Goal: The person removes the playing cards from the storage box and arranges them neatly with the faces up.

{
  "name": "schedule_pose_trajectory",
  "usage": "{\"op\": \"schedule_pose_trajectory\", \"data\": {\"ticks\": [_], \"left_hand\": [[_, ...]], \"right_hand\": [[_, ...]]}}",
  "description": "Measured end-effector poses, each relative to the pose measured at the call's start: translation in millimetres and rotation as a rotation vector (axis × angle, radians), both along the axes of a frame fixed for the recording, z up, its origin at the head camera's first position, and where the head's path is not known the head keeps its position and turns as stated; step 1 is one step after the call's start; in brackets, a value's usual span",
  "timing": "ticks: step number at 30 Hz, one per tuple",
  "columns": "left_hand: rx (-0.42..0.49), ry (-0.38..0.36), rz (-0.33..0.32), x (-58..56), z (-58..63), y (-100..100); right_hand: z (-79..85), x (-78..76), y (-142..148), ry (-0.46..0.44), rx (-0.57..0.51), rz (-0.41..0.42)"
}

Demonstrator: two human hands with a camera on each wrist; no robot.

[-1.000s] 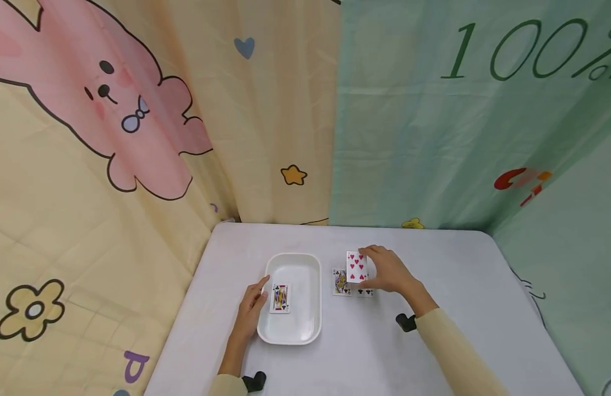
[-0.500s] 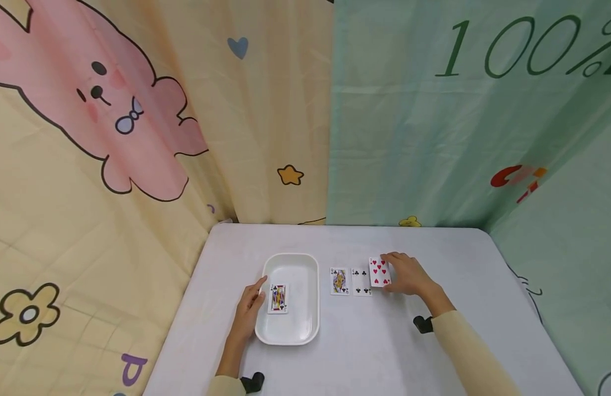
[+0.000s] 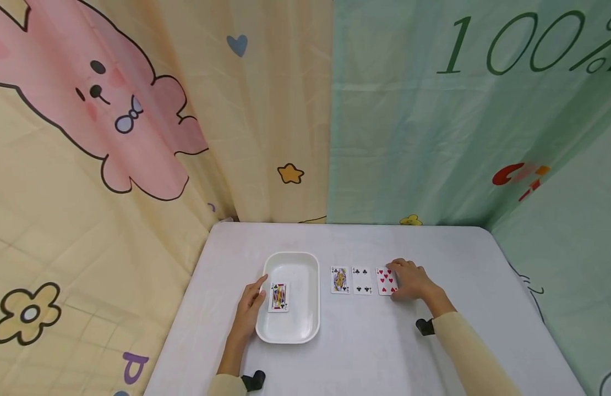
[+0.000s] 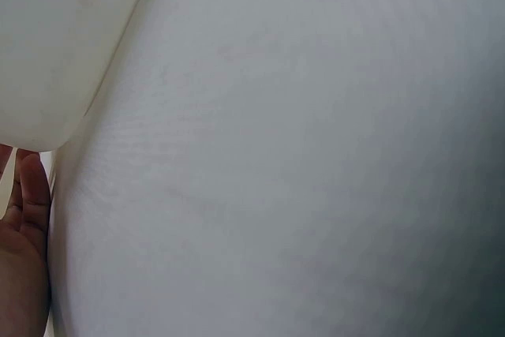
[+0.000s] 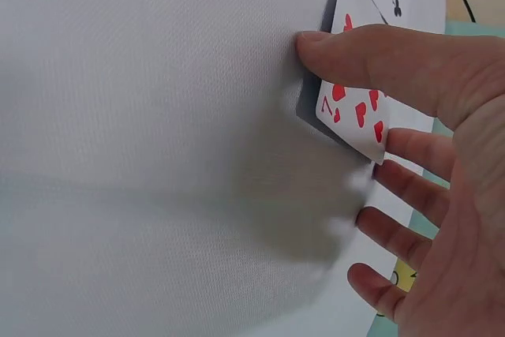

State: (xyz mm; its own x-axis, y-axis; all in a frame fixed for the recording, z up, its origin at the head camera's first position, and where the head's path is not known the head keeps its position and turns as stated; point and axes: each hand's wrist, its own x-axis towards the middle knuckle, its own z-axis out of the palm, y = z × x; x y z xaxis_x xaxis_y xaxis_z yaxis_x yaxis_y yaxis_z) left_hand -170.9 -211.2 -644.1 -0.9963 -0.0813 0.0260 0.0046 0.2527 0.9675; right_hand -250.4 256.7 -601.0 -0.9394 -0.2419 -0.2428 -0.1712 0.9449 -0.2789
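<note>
My right hand (image 3: 413, 281) pinches a seven of hearts playing card (image 3: 386, 281) by its near and far edges. In the right wrist view the thumb is at one edge and the index finger at the other, and a shadow shows under the tilted card (image 5: 361, 114). To its left lie a four of clubs (image 3: 361, 280) and a clubs face card (image 3: 339, 280), in a row. My left hand (image 3: 248, 309) rests against the left side of a white tray (image 3: 305, 324), its fingers loosely extended. Inside the tray lies a face card of clubs (image 3: 278, 297).
A white cloth covers the table (image 3: 355, 352). Behind it hang a cream curtain (image 3: 266, 126) printed with a pink rabbit and a green curtain (image 3: 409, 137). Black straps sit at both wrists.
My right hand has carried the seven of hearts rightward from over the other cards and lowered it beside the four of clubs, uncovering that card. The left hand stays at the tray.
</note>
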Motion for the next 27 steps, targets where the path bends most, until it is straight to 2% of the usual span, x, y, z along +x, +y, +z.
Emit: {"op": "schedule_pose_trajectory", "data": {"ticks": [4, 15, 18, 22, 24, 25, 27], "left_hand": [[0.014, -0.002, 0.001, -0.6, -0.4, -0.3], [0.019, -0.017, 0.009, -2.3, 0.8, -0.3], [0.014, -0.044, 0.007, -0.7, 7.2, 1.1], [-0.003, -0.061, -0.018, 6.5, 27.5, 3.6], [-0.012, -0.039, -0.027, 10.2, 35.2, 4.8], [-0.013, -0.025, -0.031, 11.2, 36.4, 5.1], [-0.009, -0.013, -0.021, 10.6, 29.7, 4.9]], "right_hand": [[-2.7, -2.2, -1.2, 0.014, 0.006, -0.007], [2.2, -3.0, -4.2, -0.010, 0.000, -0.026], [2.4, -2.6, -5.5, -0.017, 0.002, -0.027], [2.7, -1.4, -5.5, -0.023, -0.004, -0.024], [2.6, 0.0, -4.9, -0.021, -0.006, -0.020], [2.6, 0.7, -4.1, -0.018, -0.008, -0.014], [3.3, 2.5, -3.5, -0.018, -0.021, -0.008]]}}
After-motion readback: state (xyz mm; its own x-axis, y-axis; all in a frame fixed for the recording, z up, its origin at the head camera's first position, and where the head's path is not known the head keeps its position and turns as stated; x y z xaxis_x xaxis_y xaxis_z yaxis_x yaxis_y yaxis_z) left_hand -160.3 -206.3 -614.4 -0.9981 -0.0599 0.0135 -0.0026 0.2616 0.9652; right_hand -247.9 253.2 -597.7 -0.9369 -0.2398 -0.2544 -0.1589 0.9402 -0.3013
